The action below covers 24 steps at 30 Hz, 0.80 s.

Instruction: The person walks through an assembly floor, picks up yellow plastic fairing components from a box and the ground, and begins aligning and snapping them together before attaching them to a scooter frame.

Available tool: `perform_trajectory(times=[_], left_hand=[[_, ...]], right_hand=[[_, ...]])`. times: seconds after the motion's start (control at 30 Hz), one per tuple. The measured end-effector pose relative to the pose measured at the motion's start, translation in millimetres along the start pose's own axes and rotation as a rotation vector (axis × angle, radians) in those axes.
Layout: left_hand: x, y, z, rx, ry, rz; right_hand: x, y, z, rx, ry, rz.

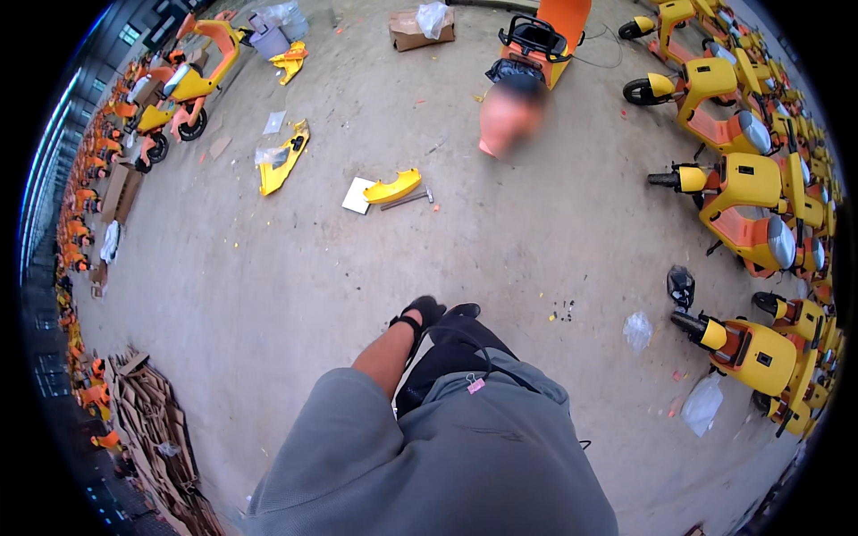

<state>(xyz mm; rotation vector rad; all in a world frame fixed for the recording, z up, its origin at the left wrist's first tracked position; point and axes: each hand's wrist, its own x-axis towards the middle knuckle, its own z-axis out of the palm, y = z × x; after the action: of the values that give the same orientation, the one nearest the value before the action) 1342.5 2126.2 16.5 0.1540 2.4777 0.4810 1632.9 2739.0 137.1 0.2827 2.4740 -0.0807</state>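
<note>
My left hand, in a dark glove with a black band at the wrist, hangs low in front of my dark trousers. Its fingers blend into the dark glove, so I cannot make out whether they hold anything. Beside it shows a dark shoe tip. My right hand is out of the picture. On the floor ahead lie a curved yellow panel, a hammer and a white flat sheet, all well apart from my left hand.
Rows of yellow scooters stand at the right. An orange scooter is at the far side, near a blurred patch. More yellow panels lie ahead left; flattened cardboard is piled at near left. Plastic bags lie at right.
</note>
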Motion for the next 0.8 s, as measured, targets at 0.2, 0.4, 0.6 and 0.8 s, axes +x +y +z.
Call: perform_trajectory(times=[0.2,0.4,0.6,0.8], left_hand=[[14,36,-138,-0.558,0.184,-0.304],[12,10,-89,-0.155,-0.199,-0.402],[23,27,-48,-0.082,-0.436,-0.237],[45,146,-39,-0.066,-0.538,-0.019]], right_hand=[[-33,-58,9,0.044,0.053,0.065],[-55,-100,24,0.179,0.27,0.142],[-112,-106,52,0.346,0.071,0.234],[-174,-93,157,0.615,0.186,0.545]])
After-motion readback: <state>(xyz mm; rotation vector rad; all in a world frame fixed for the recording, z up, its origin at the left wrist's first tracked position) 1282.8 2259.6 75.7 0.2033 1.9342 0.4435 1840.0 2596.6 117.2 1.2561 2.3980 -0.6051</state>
